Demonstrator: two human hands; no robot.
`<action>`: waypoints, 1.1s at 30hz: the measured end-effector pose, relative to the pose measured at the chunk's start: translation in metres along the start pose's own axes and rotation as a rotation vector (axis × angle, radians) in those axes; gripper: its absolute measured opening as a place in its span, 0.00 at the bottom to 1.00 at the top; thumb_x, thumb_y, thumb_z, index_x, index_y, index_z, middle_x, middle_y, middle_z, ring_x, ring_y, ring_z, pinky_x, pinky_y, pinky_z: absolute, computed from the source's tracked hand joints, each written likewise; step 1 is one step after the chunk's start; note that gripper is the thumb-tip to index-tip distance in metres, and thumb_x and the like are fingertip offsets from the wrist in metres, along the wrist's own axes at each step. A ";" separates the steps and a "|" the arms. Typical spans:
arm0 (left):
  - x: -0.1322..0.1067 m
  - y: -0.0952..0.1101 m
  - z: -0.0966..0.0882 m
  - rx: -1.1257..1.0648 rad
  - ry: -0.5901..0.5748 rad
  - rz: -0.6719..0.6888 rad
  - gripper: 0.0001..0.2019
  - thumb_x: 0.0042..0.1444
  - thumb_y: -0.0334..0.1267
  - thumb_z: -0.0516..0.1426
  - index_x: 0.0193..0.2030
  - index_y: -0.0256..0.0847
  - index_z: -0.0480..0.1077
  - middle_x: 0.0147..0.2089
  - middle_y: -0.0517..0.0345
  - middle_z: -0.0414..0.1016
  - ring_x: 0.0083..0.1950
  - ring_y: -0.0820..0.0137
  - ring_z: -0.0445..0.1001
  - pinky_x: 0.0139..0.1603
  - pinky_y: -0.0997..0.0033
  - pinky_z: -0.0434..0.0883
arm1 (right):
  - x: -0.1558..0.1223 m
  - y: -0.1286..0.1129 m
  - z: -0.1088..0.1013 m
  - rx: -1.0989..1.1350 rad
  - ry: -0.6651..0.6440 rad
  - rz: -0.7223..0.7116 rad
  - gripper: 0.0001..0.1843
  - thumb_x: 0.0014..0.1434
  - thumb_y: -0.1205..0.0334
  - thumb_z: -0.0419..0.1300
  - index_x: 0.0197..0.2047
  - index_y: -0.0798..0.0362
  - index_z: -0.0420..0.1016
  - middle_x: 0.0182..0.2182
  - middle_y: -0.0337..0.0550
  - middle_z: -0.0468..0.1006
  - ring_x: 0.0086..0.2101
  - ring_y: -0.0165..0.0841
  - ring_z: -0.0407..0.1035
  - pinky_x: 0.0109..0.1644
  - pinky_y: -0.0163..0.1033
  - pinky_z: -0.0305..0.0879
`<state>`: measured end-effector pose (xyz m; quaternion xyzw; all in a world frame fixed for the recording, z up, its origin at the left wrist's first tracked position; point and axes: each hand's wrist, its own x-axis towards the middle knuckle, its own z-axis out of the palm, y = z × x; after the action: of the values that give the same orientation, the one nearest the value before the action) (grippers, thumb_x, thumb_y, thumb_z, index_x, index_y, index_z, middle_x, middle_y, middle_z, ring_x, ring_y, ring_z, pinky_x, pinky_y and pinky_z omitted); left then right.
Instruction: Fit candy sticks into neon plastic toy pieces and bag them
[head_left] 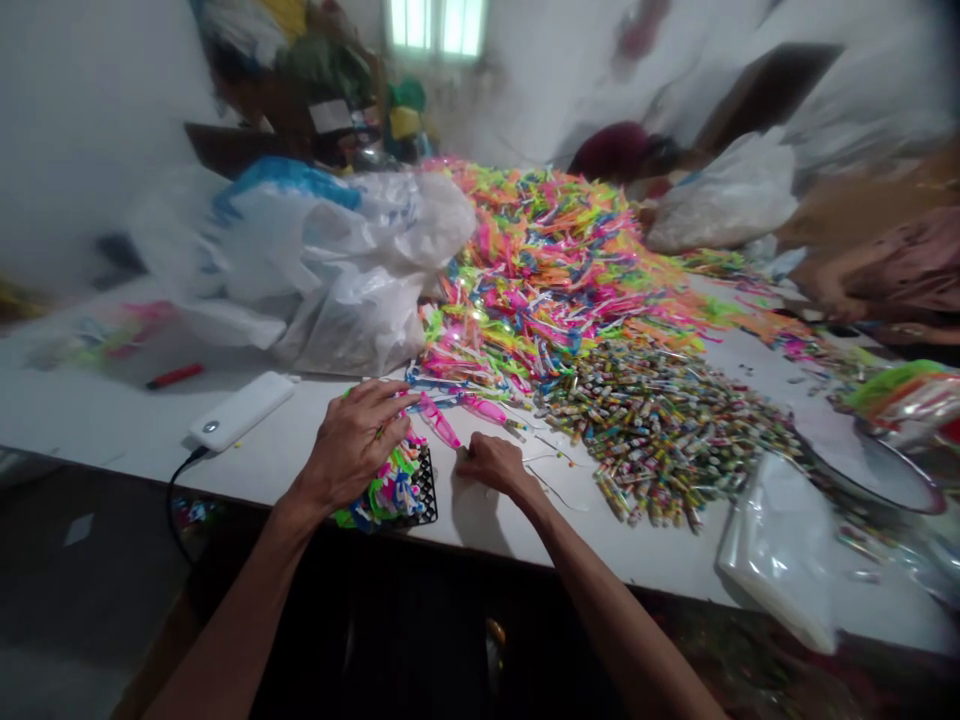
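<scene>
Basket (428, 488), one, sits under left hand (367, 435), right hand (493, 463) near two pink pieces (440, 420), both grips unclear

No lettering, brand or number can be read. At nine o'clock, the white device (251, 406) bears a round mark (211, 427), too small to make out; toward four o'clock, the multicoloured patterning on the small tubes (667, 430) is too fine and blurred to decipher.

Most fingertips of the right hand (495, 463) escape us; the left hand (360, 440) hides part of the black tray (428, 488).
</scene>
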<state>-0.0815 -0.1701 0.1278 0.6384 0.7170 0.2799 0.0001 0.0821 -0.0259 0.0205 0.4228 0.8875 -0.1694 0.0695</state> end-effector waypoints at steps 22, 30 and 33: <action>-0.001 -0.003 0.001 -0.020 -0.006 -0.013 0.16 0.61 0.40 0.47 0.51 0.43 0.70 0.53 0.56 0.69 0.57 0.63 0.63 0.59 0.57 0.60 | 0.003 -0.042 0.034 0.868 0.167 -0.200 0.06 0.51 0.63 0.56 0.31 0.55 0.72 0.23 0.39 0.74 0.27 0.32 0.69 0.30 0.32 0.61; -0.002 -0.002 0.001 0.028 -0.065 0.052 0.15 0.59 0.43 0.50 0.53 0.54 0.68 0.56 0.59 0.66 0.59 0.62 0.60 0.58 0.54 0.59 | 0.002 -0.052 0.019 0.045 0.094 -0.277 0.11 0.56 0.68 0.52 0.41 0.56 0.73 0.38 0.48 0.76 0.36 0.34 0.69 0.35 0.34 0.58; -0.001 -0.004 0.003 0.026 -0.020 0.023 0.14 0.61 0.40 0.48 0.48 0.51 0.72 0.53 0.58 0.69 0.57 0.63 0.63 0.57 0.55 0.61 | 0.025 -0.033 -0.001 0.024 0.070 -0.258 0.10 0.53 0.69 0.56 0.39 0.54 0.74 0.35 0.44 0.76 0.35 0.33 0.68 0.34 0.33 0.57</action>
<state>-0.0840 -0.1693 0.1231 0.6492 0.7133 0.2641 -0.0043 0.0413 -0.0269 0.0226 0.3114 0.9344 -0.1726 0.0113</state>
